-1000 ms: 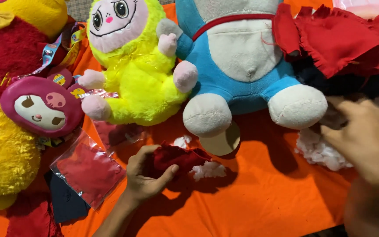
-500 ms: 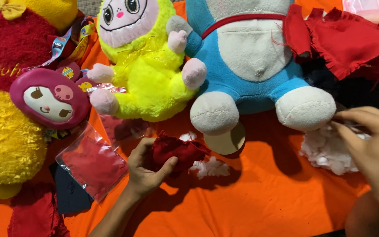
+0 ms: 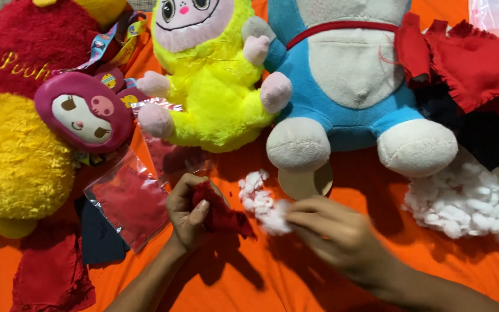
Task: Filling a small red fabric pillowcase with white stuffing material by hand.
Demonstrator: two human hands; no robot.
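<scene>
My left hand [image 3: 187,212] grips a small piece of dark red fabric [image 3: 222,214] just above the orange cloth [image 3: 272,283]. My right hand [image 3: 336,234] pinches a tuft of white stuffing [image 3: 264,203] and holds it against the red fabric. A big pile of the same white stuffing [image 3: 472,202] lies at the right edge, below a heap of red and black fabric scraps [image 3: 469,63].
Plush toys line the back: a red and yellow bear [image 3: 12,127], a pink round-faced one [image 3: 85,112], a neon yellow one [image 3: 215,86] and a blue and white one [image 3: 347,92]. A clear bag of red fabric [image 3: 128,202] lies left of my left hand. A brown disc [image 3: 304,182] sits under the blue toy's foot.
My right hand has come from the stuffing pile on the right to the centre, carrying a tuft of stuffing to the red fabric. My left hand kept its hold.
</scene>
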